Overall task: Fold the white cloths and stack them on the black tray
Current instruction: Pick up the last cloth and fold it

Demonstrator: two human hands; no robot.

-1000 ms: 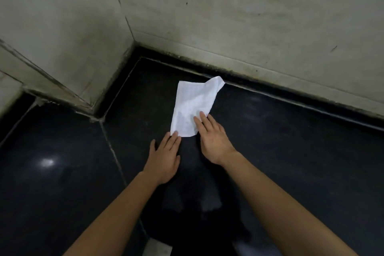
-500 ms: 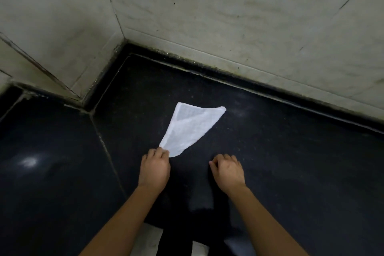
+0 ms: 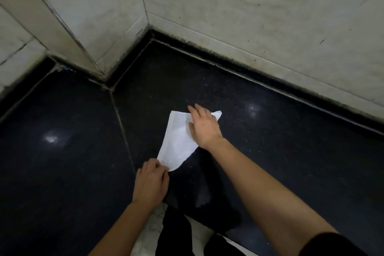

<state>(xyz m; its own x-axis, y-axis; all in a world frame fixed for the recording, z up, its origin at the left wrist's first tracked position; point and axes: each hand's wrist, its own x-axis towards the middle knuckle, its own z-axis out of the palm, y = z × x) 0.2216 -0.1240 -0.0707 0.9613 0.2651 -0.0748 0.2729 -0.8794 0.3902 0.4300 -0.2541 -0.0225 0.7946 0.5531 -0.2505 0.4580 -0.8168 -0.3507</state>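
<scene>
- One white cloth (image 3: 178, 141), folded to a triangle, lies flat on the dark counter (image 3: 291, 151), under and between both hands.
- Right hand (image 3: 204, 128) rests on the cloth's far part, fingers spread and flat, gripping nothing; the far corner pokes out just beyond the fingertips.
- Left hand (image 3: 150, 181) sits at the near tip, fingers curled; it seems to pinch that tip, though the grip itself is hidden.
- No black tray is in view.
- Judgement: this is a smoothing step. To do it well, anchor the near tip, sweep the flat palm outward along the crease, and align the edges before folding again.
</scene>
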